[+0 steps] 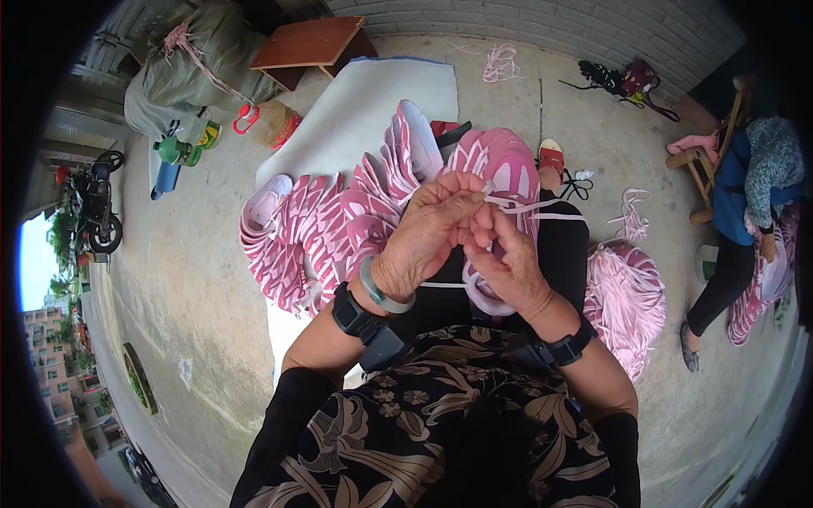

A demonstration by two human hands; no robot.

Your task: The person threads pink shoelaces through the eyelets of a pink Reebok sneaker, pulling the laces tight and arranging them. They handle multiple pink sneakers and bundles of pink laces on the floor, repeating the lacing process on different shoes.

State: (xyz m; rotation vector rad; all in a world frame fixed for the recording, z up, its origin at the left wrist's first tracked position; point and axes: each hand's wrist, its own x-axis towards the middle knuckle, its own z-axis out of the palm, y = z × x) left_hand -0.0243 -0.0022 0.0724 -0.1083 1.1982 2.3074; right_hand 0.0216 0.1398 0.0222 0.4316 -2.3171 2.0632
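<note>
Above my lap my left hand (434, 222) is closed, thumb and fingers pinching a pale pink shoelace (542, 206) near its end. Close against it, my right hand (514, 267) has its fingers bent together at the same lace; exactly where they grip is partly hidden. Beneath both hands lies a pink and white sneaker (508, 157), its toe pointing away from me and its middle covered by my hands. The lace runs from the fingers to the right across the shoe. Left of my knees stand long rows of nested pink sneakers (292, 224), touching one another.
A big bundle of pink laces (627, 300) lies right of my leg. Loose laces (500, 63) are on the concrete floor. Far left are a sack (199, 68), bottles (275, 123) and a brown wooden stool (309, 44). Another person (766, 169) sits at the right with more shoes.
</note>
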